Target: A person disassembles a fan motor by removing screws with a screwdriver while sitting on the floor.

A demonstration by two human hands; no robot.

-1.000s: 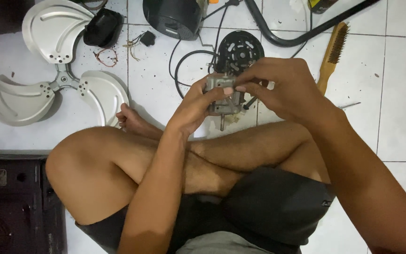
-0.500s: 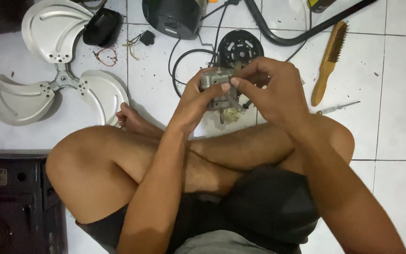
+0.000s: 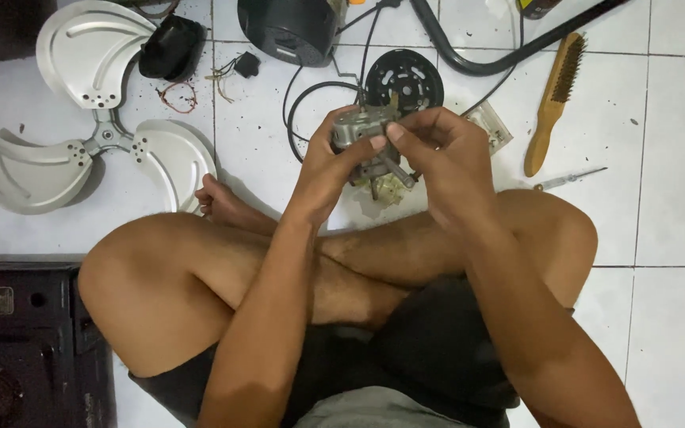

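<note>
We sit cross-legged on the white tiled floor (image 3: 675,158) and hold a small grey motor unit (image 3: 362,131) up above our knees, between both hands. Our left hand (image 3: 328,162) is closed around its near side, thumb pressed on the top of the housing. Our right hand (image 3: 445,154) is clamped on it from the other side, fingertips (image 3: 396,133) pinched at the top edge where they meet the left thumb, and a short metal shaft (image 3: 398,170) sticks out below the housing. A black cable (image 3: 299,103) loops on the floor just beyond the unit. Behind the hands lies a round black slotted cover (image 3: 404,79), and farther off, at the far edge of the floor, stands a dark motor housing (image 3: 288,28). Toward the far left corner lies a three-bladed metal fan blade (image 3: 105,135), with a black cap (image 3: 170,47) near it. To the right lie a wooden-handled wire brush (image 3: 555,103) and a thin screwdriver (image 3: 571,178), well apart from our hands.
</note>
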